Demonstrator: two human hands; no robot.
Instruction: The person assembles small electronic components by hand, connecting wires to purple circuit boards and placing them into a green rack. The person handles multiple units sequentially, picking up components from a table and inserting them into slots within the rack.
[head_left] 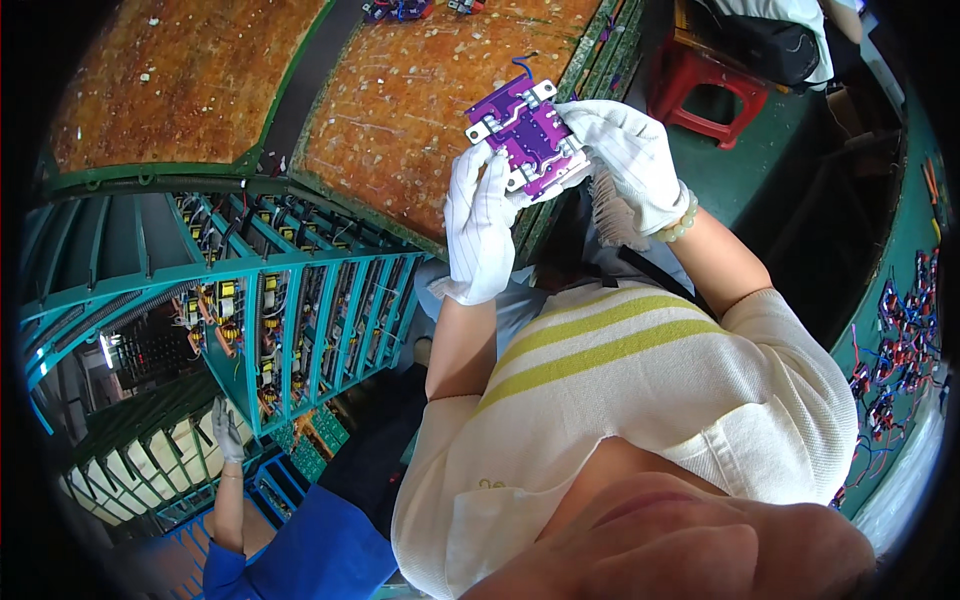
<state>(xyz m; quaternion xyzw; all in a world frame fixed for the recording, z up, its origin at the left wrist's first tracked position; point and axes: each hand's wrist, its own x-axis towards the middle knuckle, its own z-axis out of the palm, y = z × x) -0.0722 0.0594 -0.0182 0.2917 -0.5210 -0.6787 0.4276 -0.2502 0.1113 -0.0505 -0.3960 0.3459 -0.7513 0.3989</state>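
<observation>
I hold a small purple circuit board [522, 128] with silver metal tabs at its corners and a short blue wire at its top, above the edge of a worn brown worktop [400, 110]. My left hand [480, 225], in a white glove, grips the board's lower left side. My right hand [628, 150], also in a white glove with a bead bracelet at the wrist, holds its right edge. My striped white and yellow top fills the lower middle of the view.
A teal rack [300, 320] filled with several circuit boards stands at the left. A co-worker in blue reaches a gloved hand [228, 430] toward it at lower left. A red stool [705, 85] stands at upper right. Bundles of red and blue wires [895, 350] lie at the right.
</observation>
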